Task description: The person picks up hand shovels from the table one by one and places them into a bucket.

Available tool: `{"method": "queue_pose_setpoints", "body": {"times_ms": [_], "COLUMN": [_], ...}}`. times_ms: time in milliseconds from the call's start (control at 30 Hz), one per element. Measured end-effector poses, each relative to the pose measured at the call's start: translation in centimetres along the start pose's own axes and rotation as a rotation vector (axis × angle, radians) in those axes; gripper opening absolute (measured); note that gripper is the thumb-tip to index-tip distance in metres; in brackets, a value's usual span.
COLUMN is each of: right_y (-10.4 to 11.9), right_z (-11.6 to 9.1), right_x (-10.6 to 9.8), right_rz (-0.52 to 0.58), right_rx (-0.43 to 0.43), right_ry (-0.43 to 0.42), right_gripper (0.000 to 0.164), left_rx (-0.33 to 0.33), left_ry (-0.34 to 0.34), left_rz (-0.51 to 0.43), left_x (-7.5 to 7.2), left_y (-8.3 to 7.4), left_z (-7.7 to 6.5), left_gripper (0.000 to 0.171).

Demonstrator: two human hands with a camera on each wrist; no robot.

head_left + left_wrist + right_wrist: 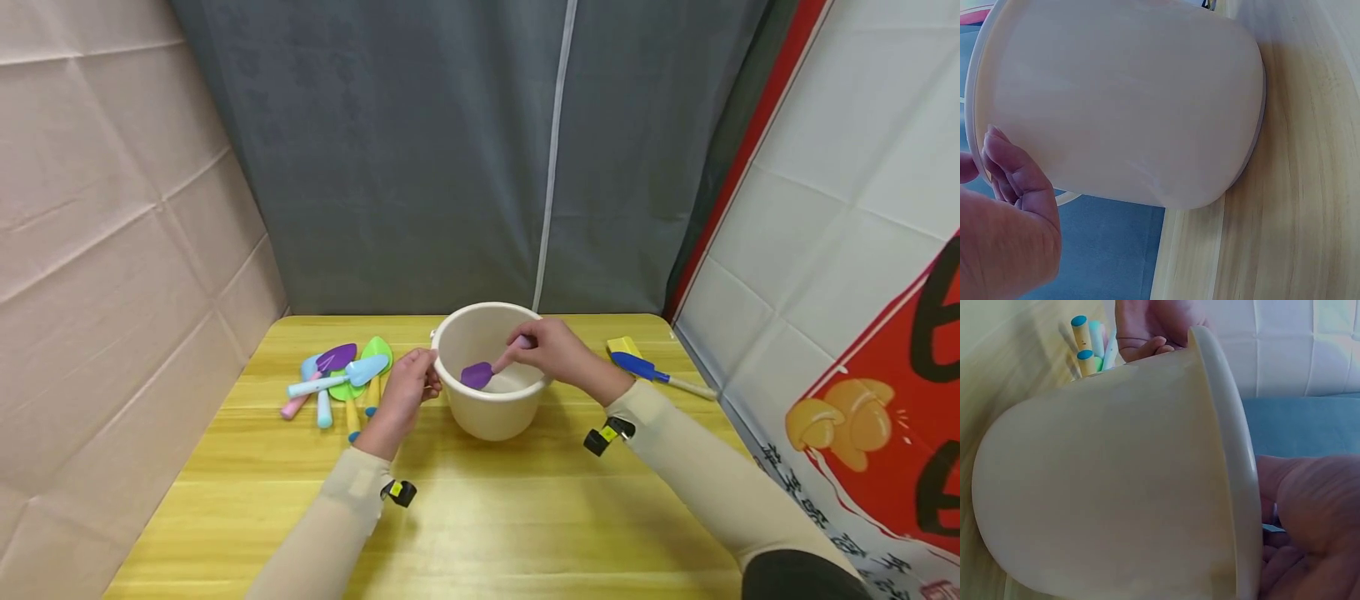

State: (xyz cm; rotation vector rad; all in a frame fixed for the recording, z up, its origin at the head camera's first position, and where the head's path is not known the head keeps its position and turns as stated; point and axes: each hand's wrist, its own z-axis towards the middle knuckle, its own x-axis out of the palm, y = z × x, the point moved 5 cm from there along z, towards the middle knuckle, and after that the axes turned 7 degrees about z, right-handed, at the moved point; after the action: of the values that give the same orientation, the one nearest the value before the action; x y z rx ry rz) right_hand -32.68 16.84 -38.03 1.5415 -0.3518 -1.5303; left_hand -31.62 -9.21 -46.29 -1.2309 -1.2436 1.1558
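A white plastic bucket (pixel 491 418) stands upright near the middle of the wooden table. At its left side, my left hand (pixel 405 385) pinches the rim; the left wrist view shows the fingers (pixel 1019 172) curled outside the wall and the thumb over the edge. Inside the bucket's mouth, my right hand (pixel 553 352) holds a purple toy shovel (pixel 477 376) by its pinkish handle, blade pointing left and down. In the right wrist view the bucket wall (pixel 1104 481) hides the shovel, and only part of the right hand (pixel 1319 525) shows past the rim.
Left of the bucket lies a pile of toy shovels, among them a light blue one (pixel 367 369), a purple one (pixel 337 357) and a green one (pixel 377 352). A blue shovel (pixel 633 365) rests by a yellow piece (pixel 622 345) at right. A grey curtain (pixel 420 167) hangs behind.
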Motion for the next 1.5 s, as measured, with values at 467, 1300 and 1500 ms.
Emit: {"method": "queue_pose_setpoints", "body": {"times_ms": [467,1300,1500], "right_y": [1.1,1.3,1.3], "right_z": [1.2,2.3,2.0], "right_x": [1.8,2.8,2.9], "right_rz": [-0.066,-0.222,-0.295], "right_rx": [-0.027,-0.029,0.006], "right_ry": [0.147,0.253,0.298], "right_gripper": [0.019,0.031,0.038], "left_rx": [-0.001,-0.007,-0.006], "left_ry": [0.007,0.005,0.004], "left_rz": [-0.013,-0.005,-0.005], "left_x": [0.1,0.0,0.0], "left_y": [-0.1,-0.5,-0.3], "left_z": [-0.3,-0.7,-0.6], "left_gripper": [0.032,0.032,0.031]}}
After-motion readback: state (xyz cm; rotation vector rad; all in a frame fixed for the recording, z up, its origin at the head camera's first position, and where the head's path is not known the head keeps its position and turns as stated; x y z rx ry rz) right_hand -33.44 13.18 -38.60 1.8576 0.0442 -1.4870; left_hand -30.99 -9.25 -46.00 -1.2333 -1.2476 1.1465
